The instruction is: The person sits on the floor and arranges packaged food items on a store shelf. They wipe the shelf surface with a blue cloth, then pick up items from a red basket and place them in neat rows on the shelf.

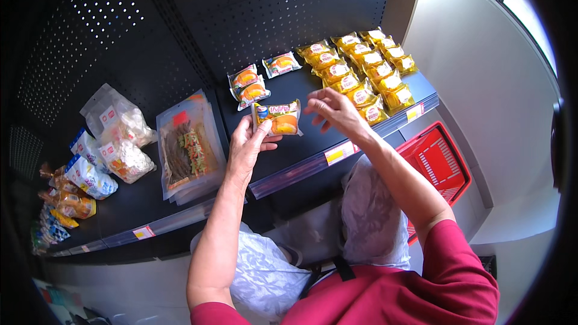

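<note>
My left hand (pixel 254 140) grips a wrapped snack cake (pixel 281 118) with an orange-and-yellow picture on its packet, thumb across the front. To its right my right hand (pixel 333 110) hovers over the dark metal shelf (pixel 293 158), fingers apart and holding nothing. Behind the held cake lie two matching packets (pixel 250 85) close together, and a single matching packet (pixel 282 64) lies to their right. Rows of yellow-wrapped cakes (pixel 347 83) fill the shelf's right part, just beyond my right hand.
Flat bags of dark dried snack sticks (pixel 187 144) lie left of the cakes. Clear bags of pale snacks (pixel 128 158), blue-and-white bags (pixel 90 176) and bread bags (pixel 74 203) stand farther left. A perforated back panel (pixel 271 13) rises behind. A red shopping basket (pixel 463 180) is on the floor at right.
</note>
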Demonstrator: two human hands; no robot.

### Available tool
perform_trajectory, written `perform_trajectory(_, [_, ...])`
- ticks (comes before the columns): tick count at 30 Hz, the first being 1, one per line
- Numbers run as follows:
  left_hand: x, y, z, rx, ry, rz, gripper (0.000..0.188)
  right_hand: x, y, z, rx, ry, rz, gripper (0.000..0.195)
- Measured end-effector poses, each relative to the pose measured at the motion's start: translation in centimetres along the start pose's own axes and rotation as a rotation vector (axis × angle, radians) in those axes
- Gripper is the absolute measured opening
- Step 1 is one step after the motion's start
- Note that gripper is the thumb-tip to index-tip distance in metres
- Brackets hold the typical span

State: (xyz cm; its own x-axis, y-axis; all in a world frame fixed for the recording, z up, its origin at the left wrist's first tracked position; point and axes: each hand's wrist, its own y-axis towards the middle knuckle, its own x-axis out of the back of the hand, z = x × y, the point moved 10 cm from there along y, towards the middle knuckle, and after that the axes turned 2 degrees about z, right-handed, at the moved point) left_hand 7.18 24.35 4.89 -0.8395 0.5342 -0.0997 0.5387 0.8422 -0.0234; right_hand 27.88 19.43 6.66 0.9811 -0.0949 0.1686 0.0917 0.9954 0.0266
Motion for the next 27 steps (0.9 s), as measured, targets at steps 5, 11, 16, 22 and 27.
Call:
perform_trajectory(5, [0.4,0.8,1.4,0.016,-0.041,-0.049,0.046,-2.9,0.3,-0.9,-0.051,0.008,0.072,0.030])
perform_trajectory(11, [0.7,2.2,1.6,0.062,0.454,-0.245,0.037,-1.9,2.5,-2.2,-0.025,-0.051,0.024,0.025])
perform_trajectory(16, [1.4,4.3,0.4,-0.214,0.789,-0.361,0.034,-1.5,4.3,-2.1,-0.030,-0.029,-0.040,0.027])
perform_trajectory(22, [-0.5,6.0,1.2,-0.112,0.316,-0.421,0.040,0.7,6.8,-3.5,-0.077,-0.063,-0.167,0.041])
perform_trajectory(27, [-0.9,8.5,2.0,-0.189,0.395,-0.434,0.033,1.7,9.7,-5.3,-0.037,-0.183,-0.255,0.048])
